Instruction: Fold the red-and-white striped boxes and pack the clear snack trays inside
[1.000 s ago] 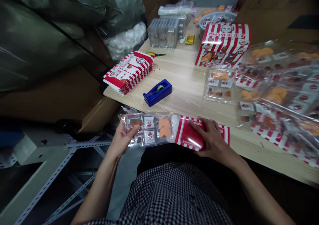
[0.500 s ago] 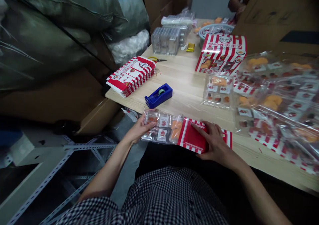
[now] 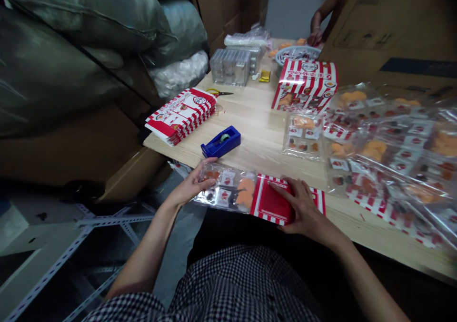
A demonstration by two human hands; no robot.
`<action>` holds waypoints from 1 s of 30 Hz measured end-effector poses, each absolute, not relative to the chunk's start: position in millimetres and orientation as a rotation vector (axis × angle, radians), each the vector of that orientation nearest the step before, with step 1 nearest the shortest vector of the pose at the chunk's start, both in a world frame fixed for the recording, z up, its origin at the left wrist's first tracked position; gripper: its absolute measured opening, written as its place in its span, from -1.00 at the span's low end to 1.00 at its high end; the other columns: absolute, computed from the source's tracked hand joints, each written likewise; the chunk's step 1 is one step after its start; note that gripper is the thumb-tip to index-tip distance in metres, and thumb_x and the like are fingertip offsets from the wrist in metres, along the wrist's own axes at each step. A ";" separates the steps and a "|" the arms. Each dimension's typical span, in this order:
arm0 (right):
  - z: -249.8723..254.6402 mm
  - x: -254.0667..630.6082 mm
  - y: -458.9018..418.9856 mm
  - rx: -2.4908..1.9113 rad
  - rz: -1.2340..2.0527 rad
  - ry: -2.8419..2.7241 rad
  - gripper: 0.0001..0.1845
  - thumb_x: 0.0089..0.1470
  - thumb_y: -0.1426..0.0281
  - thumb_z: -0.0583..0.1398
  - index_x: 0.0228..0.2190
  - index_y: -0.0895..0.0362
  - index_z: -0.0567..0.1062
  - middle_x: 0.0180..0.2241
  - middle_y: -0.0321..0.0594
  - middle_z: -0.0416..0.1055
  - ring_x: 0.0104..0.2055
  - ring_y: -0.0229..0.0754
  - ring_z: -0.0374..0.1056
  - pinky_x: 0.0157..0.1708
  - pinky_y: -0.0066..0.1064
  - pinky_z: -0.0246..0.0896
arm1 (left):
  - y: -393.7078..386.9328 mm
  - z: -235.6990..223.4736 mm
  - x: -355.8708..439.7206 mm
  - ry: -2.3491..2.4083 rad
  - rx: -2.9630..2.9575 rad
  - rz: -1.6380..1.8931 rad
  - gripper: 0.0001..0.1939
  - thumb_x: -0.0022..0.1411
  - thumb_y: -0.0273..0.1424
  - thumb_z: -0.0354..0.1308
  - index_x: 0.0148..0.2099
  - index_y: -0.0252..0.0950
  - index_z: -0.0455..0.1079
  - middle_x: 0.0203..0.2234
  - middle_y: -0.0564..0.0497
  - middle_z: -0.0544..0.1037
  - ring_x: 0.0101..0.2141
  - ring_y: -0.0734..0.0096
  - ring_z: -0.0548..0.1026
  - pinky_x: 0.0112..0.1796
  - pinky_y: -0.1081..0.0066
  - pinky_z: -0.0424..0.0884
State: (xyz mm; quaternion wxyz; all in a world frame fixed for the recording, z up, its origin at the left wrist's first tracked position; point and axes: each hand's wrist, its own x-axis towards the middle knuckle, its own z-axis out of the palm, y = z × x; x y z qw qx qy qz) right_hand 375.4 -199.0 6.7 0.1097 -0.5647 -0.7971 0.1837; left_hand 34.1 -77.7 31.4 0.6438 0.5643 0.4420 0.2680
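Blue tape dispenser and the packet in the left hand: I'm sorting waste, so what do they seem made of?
The tape dispenser looks like smooth, hard plastic: evenly blue, moulded edges. The packet in the left hand seems glossy, clear plastic, perhaps film: highlights, contents showing through.

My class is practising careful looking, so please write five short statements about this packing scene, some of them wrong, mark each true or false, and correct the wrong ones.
1. The left hand holds a clear packet. True.
2. The right hand is on the tape dispenser. False: it is on the red-and-white packaging.
3. The tape dispenser is blue. True.
4. The scissors have red handles. False: the handles are yellow.
5. The orange pieces in the clear packet lie at the end nearest the left hand. False: they lie at the end nearest the red-and-white packaging.
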 end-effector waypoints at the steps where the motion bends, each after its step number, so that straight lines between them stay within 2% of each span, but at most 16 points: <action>1: 7.6 373.8 -199.3 -1.670 0.535 -2.340 0.11 -0.14 0.27 0.39 0.37 -0.06 0.05 0.32 0.08 -0.09 0.42 0.32 -0.17 0.36 0.27 -0.39 | -74.8 34.2 31.0 1.011 1.314 0.607 -0.33 0.18 -0.29 0.34 0.30 -0.09 0.23 -0.09 -0.03 0.53 -0.13 0.25 0.52 -0.14 0.35 0.45; 5: 8.5 367.7 -199.9 -1.704 0.517 -2.312 0.10 -0.16 0.31 0.40 0.36 -0.05 0.08 0.29 0.10 -0.07 0.41 0.32 -0.15 0.37 0.28 -0.41 | -67.0 41.0 31.9 1.002 1.396 0.547 -0.34 0.19 -0.31 0.31 0.31 -0.09 0.23 -0.02 -0.07 0.51 -0.13 0.21 0.51 -0.13 0.27 0.46; 9: 5.4 371.8 -200.0 -1.680 0.502 -2.325 0.14 -0.16 0.30 0.40 0.37 -0.08 0.02 0.31 0.09 -0.09 0.42 0.34 -0.16 0.35 0.30 -0.40 | -58.2 39.6 43.4 0.922 1.415 0.510 -0.31 0.17 -0.32 0.33 0.32 -0.09 0.23 0.09 -0.12 0.46 -0.03 0.14 0.49 -0.07 0.22 0.47; 13: -0.1 379.6 -201.0 -1.684 0.499 -2.331 0.18 -0.15 0.24 0.41 0.39 -0.14 -0.04 0.33 0.06 -0.12 0.42 0.35 -0.18 0.34 0.32 -0.38 | -49.2 37.3 44.3 0.908 1.335 0.503 -0.26 0.12 -0.32 0.37 0.32 -0.08 0.24 0.05 -0.11 0.49 -0.03 0.11 0.52 -0.10 0.23 0.50; 18: -5.3 375.2 -198.8 -1.728 0.447 -2.297 0.31 -0.17 0.07 0.42 0.42 -0.09 -0.17 0.33 0.11 -0.10 0.40 0.40 -0.14 0.33 0.33 -0.33 | -56.7 31.6 43.7 0.908 1.089 0.528 -0.23 0.10 -0.33 0.40 0.31 -0.07 0.20 -0.03 -0.07 0.53 -0.13 0.19 0.58 -0.17 0.27 0.54; 22: -2.1 365.2 -192.4 -1.715 0.421 -2.310 0.25 -0.15 0.18 0.41 0.41 -0.07 -0.13 0.32 0.10 -0.07 0.38 0.37 -0.10 0.33 0.29 -0.27 | -63.5 23.2 49.5 0.925 0.975 0.572 -0.33 0.04 -0.37 0.44 0.18 -0.17 0.30 -0.08 -0.05 0.55 -0.23 0.30 0.60 -0.23 0.36 0.54; 27: 1.8 361.0 -189.2 -1.707 0.419 -2.307 0.19 -0.14 0.23 0.38 0.41 -0.05 -0.07 0.29 0.12 -0.03 0.36 0.35 -0.06 0.33 0.28 -0.24 | -48.6 25.2 51.6 0.921 1.130 0.481 -0.36 0.03 -0.35 0.44 0.14 -0.18 0.32 -0.22 -0.02 0.57 -0.41 0.36 0.58 -0.56 0.55 0.37; 30: 0.2 364.4 -188.4 -1.694 0.417 -2.333 0.20 -0.19 0.23 0.40 0.40 -0.02 -0.02 0.30 0.15 -0.05 0.37 0.36 -0.08 0.34 0.27 -0.26 | -37.5 29.0 57.1 0.851 1.160 0.435 -0.38 0.01 -0.38 0.45 0.11 -0.18 0.33 -0.21 -0.02 0.56 -0.36 0.33 0.59 -0.49 0.51 0.44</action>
